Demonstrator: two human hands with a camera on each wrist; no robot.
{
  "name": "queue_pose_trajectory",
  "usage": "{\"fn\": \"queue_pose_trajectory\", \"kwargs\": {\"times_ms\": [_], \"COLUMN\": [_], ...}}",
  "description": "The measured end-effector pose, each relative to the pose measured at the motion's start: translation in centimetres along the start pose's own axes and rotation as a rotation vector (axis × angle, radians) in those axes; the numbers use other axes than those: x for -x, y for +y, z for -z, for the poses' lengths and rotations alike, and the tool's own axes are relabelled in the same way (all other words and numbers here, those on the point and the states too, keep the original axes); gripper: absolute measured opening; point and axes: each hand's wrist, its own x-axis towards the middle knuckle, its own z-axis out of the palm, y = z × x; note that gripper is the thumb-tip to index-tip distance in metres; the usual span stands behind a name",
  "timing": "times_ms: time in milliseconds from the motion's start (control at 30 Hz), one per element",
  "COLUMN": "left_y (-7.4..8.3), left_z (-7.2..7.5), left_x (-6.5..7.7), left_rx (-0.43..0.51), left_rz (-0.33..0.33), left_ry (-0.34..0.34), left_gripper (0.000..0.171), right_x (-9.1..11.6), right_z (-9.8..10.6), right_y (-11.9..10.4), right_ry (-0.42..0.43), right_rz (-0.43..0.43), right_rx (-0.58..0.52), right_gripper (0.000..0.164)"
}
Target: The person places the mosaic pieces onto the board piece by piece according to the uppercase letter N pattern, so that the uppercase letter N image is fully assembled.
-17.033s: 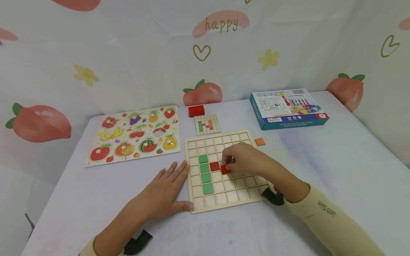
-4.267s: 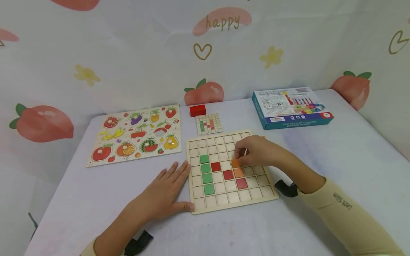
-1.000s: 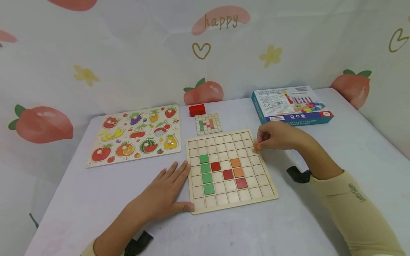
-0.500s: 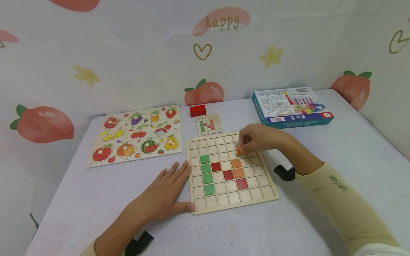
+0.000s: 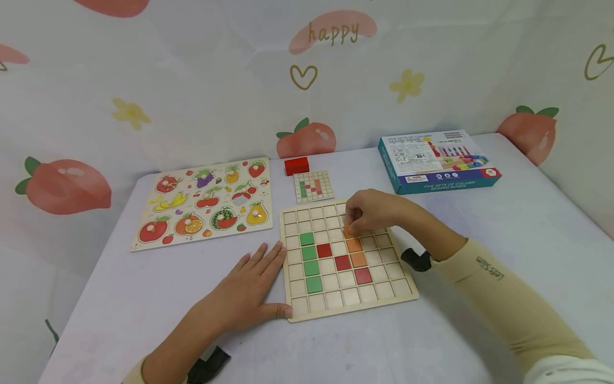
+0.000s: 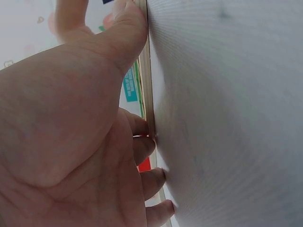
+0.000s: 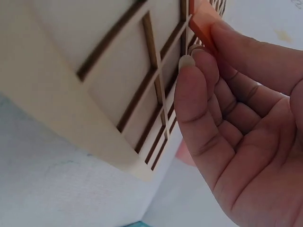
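A wooden grid board (image 5: 350,295) lies on the table in the head view. My right hand (image 5: 376,210) pinches an orange square tile (image 5: 350,231) between thumb and fingers, low over the board, just beyond two orange tiles in the same column. In the right wrist view this orange tile (image 7: 203,23) is tilted, one edge at the grid. A column of green tiles (image 5: 311,267) and a diagonal of three red tiles (image 5: 342,263) sit in the cells. My left hand (image 5: 247,288) rests flat with spread fingers, its fingertips and thumb touching the board's left edge.
Behind the board lie a small pattern card (image 5: 314,188) with a coloured grid and a red block (image 5: 296,166). A fruit puzzle board (image 5: 201,240) is at the left. A teal-edged box (image 5: 446,184) stands at the back right.
Red tiles and two orange ones have joined the green on the board. Over the last second my right hand carried another orange tile leftward from beside the board. The left hand stayed put.
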Motion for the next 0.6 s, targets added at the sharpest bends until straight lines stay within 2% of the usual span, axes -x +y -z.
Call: {"fn": "queue_pose_trajectory", "kwargs": {"times_ms": [200, 400, 600], "left_y": [-0.06, -0.14, -0.07], "left_z": [-0.03, -0.08, -0.13], "left_x": [0.1, 0.09, 0.02], "left_rx": [-0.002, -0.001, -0.016], "left_rz": [-0.006, -0.01, 0.001], "left_ry": [0.008, 0.008, 0.0], "left_gripper": [0.11, 0.111, 0.111], "right_x": [-0.07, -0.04, 0.77], "right_z": [-0.28, -0.67, -0.86], "right_y": [-0.22, -0.55, -0.43], "right_ry": [0.014, 0.064, 0.098], "right_rz": [0.028, 0.057, 0.064], "right_rx": [0.058, 0.138, 0.128], "right_gripper": [0.01, 0.013, 0.006]}}
